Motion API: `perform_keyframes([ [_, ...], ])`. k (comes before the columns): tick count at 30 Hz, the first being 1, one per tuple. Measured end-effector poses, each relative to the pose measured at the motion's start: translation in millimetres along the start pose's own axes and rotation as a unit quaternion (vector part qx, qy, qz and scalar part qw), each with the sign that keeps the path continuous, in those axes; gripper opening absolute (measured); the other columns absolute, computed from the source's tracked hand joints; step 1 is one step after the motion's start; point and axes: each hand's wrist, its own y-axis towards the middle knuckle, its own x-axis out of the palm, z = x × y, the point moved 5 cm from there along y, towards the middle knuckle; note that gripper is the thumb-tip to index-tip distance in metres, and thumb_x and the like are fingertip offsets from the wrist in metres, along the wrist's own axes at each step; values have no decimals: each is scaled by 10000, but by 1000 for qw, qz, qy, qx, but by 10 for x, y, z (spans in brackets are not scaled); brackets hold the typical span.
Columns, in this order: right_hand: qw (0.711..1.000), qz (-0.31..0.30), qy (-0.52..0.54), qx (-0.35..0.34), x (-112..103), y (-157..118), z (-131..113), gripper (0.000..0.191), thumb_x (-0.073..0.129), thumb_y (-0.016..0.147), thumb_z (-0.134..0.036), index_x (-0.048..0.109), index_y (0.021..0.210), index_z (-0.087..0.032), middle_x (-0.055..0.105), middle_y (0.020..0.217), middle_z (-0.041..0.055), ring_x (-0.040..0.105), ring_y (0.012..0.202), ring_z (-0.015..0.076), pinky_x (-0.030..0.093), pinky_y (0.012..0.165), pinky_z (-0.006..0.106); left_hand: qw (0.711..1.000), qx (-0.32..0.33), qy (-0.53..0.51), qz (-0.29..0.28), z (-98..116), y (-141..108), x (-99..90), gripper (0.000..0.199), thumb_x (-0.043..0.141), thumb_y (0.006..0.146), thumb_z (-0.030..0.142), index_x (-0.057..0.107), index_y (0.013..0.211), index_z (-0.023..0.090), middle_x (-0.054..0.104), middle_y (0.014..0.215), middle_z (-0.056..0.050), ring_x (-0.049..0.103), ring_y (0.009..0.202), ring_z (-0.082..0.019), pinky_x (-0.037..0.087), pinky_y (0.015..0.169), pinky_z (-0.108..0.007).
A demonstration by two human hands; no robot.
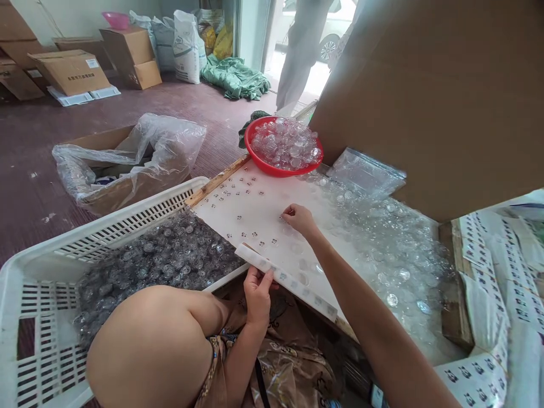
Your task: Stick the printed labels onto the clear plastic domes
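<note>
My left hand (258, 292) pinches a long white strip (293, 281) with faint printed marks, held along the near edge of the white work board (272, 198). Over the middle of the board, my right hand (298, 219) has its fingertips pressed together at the surface; whatever lies between them is too small to make out. Small dark printed pieces (239, 217) are scattered on the board's left half. Clear round discs (391, 249) cover its right side. A red bowl (272, 170) heaped with clear discs stands at the far end.
At left, a white basket (25, 266) holds many dark-patterned clear discs. Behind it sits a plastic-lined carton (93, 201). Printed sheets (476, 255) hang at right beside a large cardboard panel (429, 102). A person's legs (300, 56) show in the doorway.
</note>
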Motion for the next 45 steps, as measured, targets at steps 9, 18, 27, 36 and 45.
perform_keyframes([
  [9,998,-1,-48,-44,258,-53,-225,109,637,774,-148,658,871,-192,701,886,38,620,839,158,417,726,249,1000,-6,-8,0,32,-7,20,313,750,740,362,698,984,173,691,879,-43,596,664,-154,500,561,-246],
  [18,998,-25,6,-61,171,-314,-407,205,496,879,-126,650,1000,-190,740,894,35,659,810,132,447,699,225,1000,-2,-26,9,60,5,13,289,751,726,331,701,946,151,678,815,-30,584,642,-143,497,528,-235],
  [27,940,-269,128,-167,-274,-1399,-483,300,561,879,-426,654,1068,-213,722,972,56,644,843,179,501,736,296,993,1,-112,-28,253,7,55,364,817,688,365,722,979,168,670,785,-23,586,616,-119,497,556,-235],
  [36,891,-303,268,-207,-599,-1804,-521,468,454,955,-559,588,1216,-193,703,1070,110,666,957,216,548,828,373,896,-183,-341,-220,245,-180,265,336,870,627,253,720,921,186,505,656,38,468,514,-52,374,425,-149],
  [45,935,-100,233,-248,-523,-1644,-543,467,573,930,-405,463,1360,-262,564,1339,130,595,1160,230,548,915,420,828,-226,-361,-365,55,-278,242,231,819,664,327,750,867,241,261,511,71,214,359,-48,173,276,-147],
])
